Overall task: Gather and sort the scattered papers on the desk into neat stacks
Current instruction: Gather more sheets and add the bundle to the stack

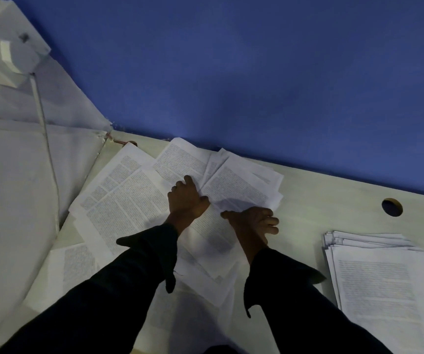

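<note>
Loose papers lie messy by the desk's back edge. The left hand presses flat on them — to stop sliding. The right hand pinches one sheet — likely for the stack at the right edge.
</note>
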The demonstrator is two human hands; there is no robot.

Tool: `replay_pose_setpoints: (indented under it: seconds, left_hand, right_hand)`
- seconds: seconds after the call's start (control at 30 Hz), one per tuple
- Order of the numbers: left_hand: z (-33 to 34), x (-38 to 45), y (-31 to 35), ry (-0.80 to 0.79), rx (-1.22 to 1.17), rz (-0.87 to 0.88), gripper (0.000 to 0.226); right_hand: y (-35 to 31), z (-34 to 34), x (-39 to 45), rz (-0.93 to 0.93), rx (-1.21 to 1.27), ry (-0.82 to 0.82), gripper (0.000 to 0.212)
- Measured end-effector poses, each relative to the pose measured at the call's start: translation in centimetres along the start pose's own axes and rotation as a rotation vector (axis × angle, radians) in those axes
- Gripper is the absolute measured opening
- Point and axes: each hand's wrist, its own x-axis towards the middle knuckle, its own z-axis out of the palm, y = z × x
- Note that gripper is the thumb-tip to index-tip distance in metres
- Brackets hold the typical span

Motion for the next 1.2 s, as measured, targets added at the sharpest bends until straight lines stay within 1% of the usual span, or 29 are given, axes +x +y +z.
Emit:
replay_pose_setpoints:
  seconds: [0.03,0.13,0.17,0.2,0.3,0.33,0.43,0.53,0.57,0.6,0.67,0.7,0.73,0.77,0.83,0.87,0.9,0.93,1.0,1.07,1.13,1.2]
  left_hand:
    - [-0.1,0.1,-0.1,-0.009,-0.006,0.009,0.078]
    - [0.0,0.0,-0.1,-0.046,-0.014,0.030,0.083]
    - [0.2,-0.2,0.1,-0.052,-0.010,0.036,0.086]
    - [0.4,-0.5,0.3,-0.056,-0.011,0.039,0.088]
    - [1.2,-1.5,1.0,-0.057,-0.008,0.054,0.091]
    - [1.5,-1.9,1.2,-0.056,-0.004,0.059,0.092]
    - [2.3,-2.9,1.6,-0.033,0.014,0.093,0.091]
    - [2.7,-4.1,2.1,-0.045,-0.017,0.166,0.084]
    - [2.8,-4.3,2.2,-0.069,-0.066,0.194,0.081]
    - [2.7,-4.5,2.2,-0.121,-0.166,0.214,0.078]
    - [2.0,-4.6,2.2,-0.289,-0.417,0.243,0.074]
    - [1.6,-4.6,2.0,-0.323,-0.486,0.249,0.067]
    - [1.1,-4.4,1.7,-0.302,-0.504,0.230,0.057]
    - [0.6,-4.1,1.4,-0.234,-0.509,0.190,0.049]
    - [-0.4,-2.8,0.8,-0.061,-0.446,0.082,0.044]
    - [-0.8,-1.8,0.4,-0.031,-0.394,0.041,0.045]
    - [-1.0,-0.9,0.0,-0.043,-0.321,0.017,0.048]
    - [-1.3,0.0,-0.3,-0.089,-0.216,0.004,0.055]
    - [-1.2,1.3,-0.6,-0.196,-0.011,0.013,0.075]
    - [-0.6,1.8,-0.2,-0.217,0.105,0.052,0.084]
    - [0.4,1.1,0.7,-0.188,0.173,0.078,0.084]
    - [1.5,0.2,1.4,-0.140,0.222,0.105,0.083]
  right_hand:
    - [-0.4,0.0,0.3,0.007,0.044,0.008,0.107]
    - [-0.5,0.3,1.6,0.182,0.124,0.081,0.126]
    - [-0.2,0.3,1.9,0.198,0.175,0.089,0.124]
    - [0.4,0.3,2.2,0.188,0.213,0.087,0.117]
    - [2.0,-0.1,2.5,0.082,0.291,0.072,0.093]
    - [2.2,-0.3,2.3,0.068,0.339,0.052,0.089]
    - [2.5,-0.5,1.8,0.041,0.550,-0.044,0.092]
    - [3.7,-0.4,1.2,-0.006,0.610,-0.081,0.088]
    - [4.3,-0.5,1.1,-0.019,0.616,-0.073,0.085]
    - [4.8,-0.5,1.0,-0.006,0.627,-0.057,0.078]
    - [6.0,-0.7,1.2,0.015,0.662,-0.002,0.069]
    - [6.7,-0.8,1.4,0.023,0.667,0.030,0.066]
    - [7.3,-1.0,1.5,0.030,0.655,0.052,0.063]
    - [7.9,-1.2,1.5,0.037,0.656,0.072,0.061]
    - [9.0,-1.7,1.5,0.050,0.682,0.084,0.061]
    - [9.4,-2.0,1.5,0.060,0.699,0.082,0.061]
    - [9.8,-2.5,1.5,0.069,0.730,0.085,0.057]
    - [10.1,-3.1,1.3,0.083,0.774,0.086,0.049]
    - [10.7,-4.0,1.1,0.113,0.842,0.065,0.032]
    - [11.6,-4.3,1.0,0.115,0.828,0.038,0.027]
    - [12.2,-3.9,1.0,0.102,0.733,0.068,0.029]
    - [12.3,-3.5,1.0,0.059,0.522,0.166,0.028]
